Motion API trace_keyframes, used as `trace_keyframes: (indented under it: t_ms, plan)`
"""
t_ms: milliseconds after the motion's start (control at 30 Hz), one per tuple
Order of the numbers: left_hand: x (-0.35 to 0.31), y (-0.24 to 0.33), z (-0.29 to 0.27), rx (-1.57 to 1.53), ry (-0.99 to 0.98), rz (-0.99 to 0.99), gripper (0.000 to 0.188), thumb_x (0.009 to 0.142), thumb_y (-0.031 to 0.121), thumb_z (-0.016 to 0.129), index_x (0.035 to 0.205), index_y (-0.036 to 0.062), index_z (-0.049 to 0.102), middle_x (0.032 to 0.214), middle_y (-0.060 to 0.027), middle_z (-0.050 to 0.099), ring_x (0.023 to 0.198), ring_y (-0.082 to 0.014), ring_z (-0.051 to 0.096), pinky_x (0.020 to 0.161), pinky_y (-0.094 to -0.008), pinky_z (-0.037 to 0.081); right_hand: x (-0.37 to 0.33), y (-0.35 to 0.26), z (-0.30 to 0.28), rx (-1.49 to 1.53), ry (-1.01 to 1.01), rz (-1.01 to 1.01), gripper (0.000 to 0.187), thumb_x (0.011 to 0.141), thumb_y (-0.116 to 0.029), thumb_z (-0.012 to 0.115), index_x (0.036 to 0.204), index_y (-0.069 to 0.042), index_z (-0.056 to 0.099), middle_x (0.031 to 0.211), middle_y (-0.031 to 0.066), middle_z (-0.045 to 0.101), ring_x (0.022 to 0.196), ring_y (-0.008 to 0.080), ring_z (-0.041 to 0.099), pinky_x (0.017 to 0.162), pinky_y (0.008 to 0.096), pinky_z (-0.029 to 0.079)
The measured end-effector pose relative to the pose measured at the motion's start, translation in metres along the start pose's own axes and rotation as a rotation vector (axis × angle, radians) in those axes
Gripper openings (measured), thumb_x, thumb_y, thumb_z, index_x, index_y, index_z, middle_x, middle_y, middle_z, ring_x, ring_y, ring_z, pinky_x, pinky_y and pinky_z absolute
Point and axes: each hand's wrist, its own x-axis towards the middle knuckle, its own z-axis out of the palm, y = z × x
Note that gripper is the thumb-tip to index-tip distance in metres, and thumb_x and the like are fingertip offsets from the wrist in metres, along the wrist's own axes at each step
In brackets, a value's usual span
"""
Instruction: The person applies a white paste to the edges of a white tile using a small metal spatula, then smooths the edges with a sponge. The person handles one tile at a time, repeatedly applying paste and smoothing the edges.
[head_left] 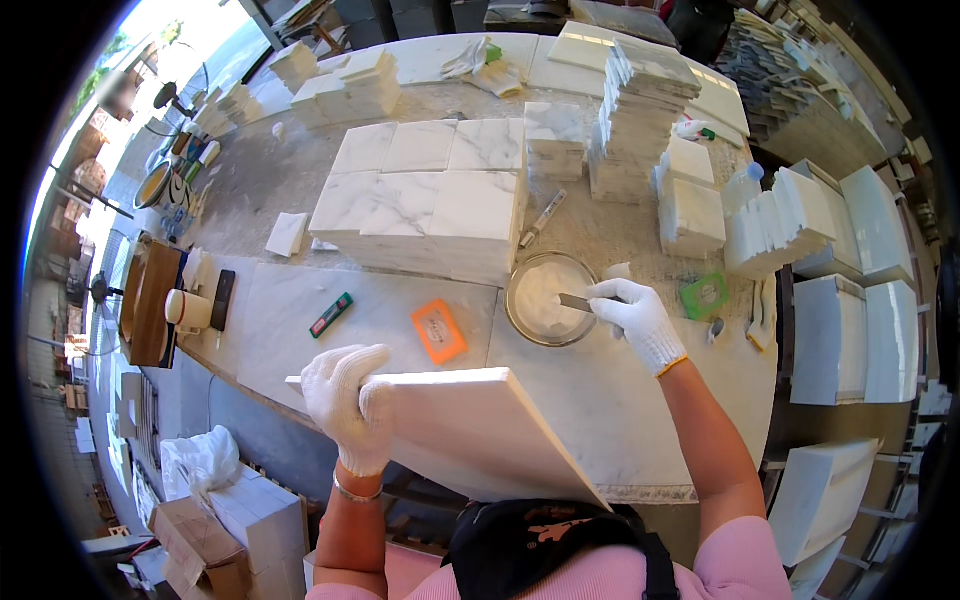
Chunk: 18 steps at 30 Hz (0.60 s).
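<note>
My left hand [347, 405], in a white knit glove, is closed over the upper left edge of a large white slab [470, 425]. The slab stands tilted between my body and the table's front edge. My gloved right hand [635, 318] grips a small putty knife [575, 302], its handle mostly hidden by the fingers. The flat blade reaches over the rim of a round metal bowl [513, 312]. White paste or powder [540, 290] fills much of that bowl. An orange box [438, 331] lies left of it, and a green box [704, 296] sits right of my right hand.
Stacked marble tiles [420, 205] stand behind the bowl. Taller tile piles [640, 125] rise at the back right. A narrow green box [331, 315], a mug [188, 310] and a black phone-like object [224, 300] are on the left. White slabs [828, 340] lean beyond the table's right edge.
</note>
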Motion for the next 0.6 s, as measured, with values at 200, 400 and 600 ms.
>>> trace_keyframes:
  t_ms: [200,400,600]
  plan:
    - [0.004,-0.004,0.004,-0.016,0.079,0.058,0.045,0.098,0.051,0.059,0.088,0.0085,0.071,0.081,-0.0079,0.069,0.080,-0.0284,0.066,0.080,-0.0404,0.046,-0.053,-0.086,-0.005,0.072,-0.012,-0.067,0.022,0.092,-0.014,0.069,0.109,-0.003,0.075,0.079,0.0015,0.066,0.059,0.0049,0.053,0.052,0.0208,0.037]
    - [0.003,0.000,-0.001,-0.031,0.050,0.024,0.045,0.100,0.047,0.055,0.087,0.0070,0.071,0.083,-0.0096,0.069,0.082,-0.0296,0.064,0.082,-0.0405,0.044,-0.094,-0.142,-0.002,0.063,-0.029,-0.161,0.021,0.091,-0.012,0.069,0.108,-0.002,0.075,0.076,0.0026,0.067,0.055,0.0040,0.051,0.048,0.0194,0.035]
    - [0.007,0.002,-0.002,-0.048,0.060,0.017,0.042,0.098,0.046,0.058,0.085,0.0084,0.071,0.081,-0.0083,0.069,0.079,-0.0289,0.065,0.079,-0.0405,0.044,-0.117,-0.167,0.008,0.000,-0.076,-0.187,0.021,0.090,-0.010,0.069,0.107,-0.001,0.075,0.080,0.0032,0.069,0.059,0.0036,0.053,0.050,0.0179,0.039]
